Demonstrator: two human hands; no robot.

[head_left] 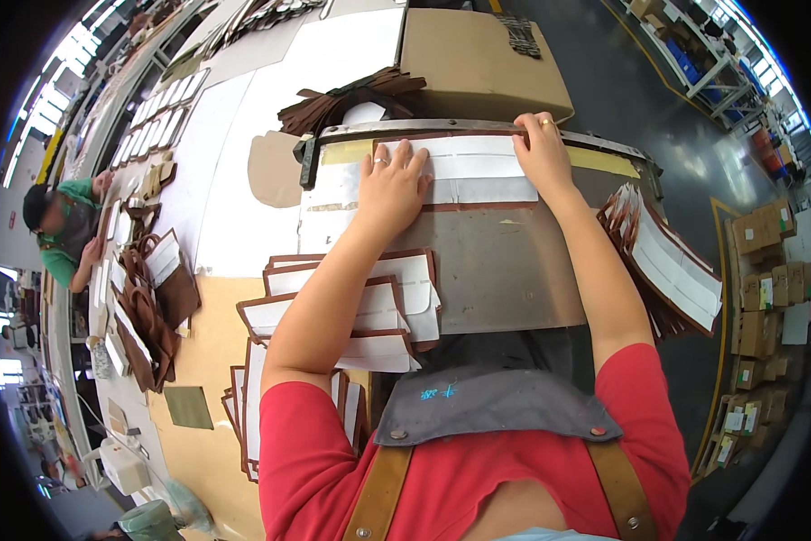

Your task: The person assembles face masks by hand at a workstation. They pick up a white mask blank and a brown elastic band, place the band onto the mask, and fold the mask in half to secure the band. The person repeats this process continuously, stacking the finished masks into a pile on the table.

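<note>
A white panel with brown edges (478,169) lies across a grey metal machine bed (505,261), its far edge along a long metal bar (442,125). My left hand (394,185) rests on the panel's left part, open, fingers spread and pointing away from me; a ring shows on it. At the panel's far right corner is my right hand (544,160), its fingers bent over the metal bar and its thumb on the near side. Their tips are partly hidden. Yellowish strips show on the bed beyond both ends of the panel.
Stacked brown-edged white panels (360,307) lie beside my left arm; another fanned stack (672,261) hangs at the right. Brown strips (356,97) and a large cardboard box (478,63) sit beyond the bar. A person in green (67,225) works at the far left.
</note>
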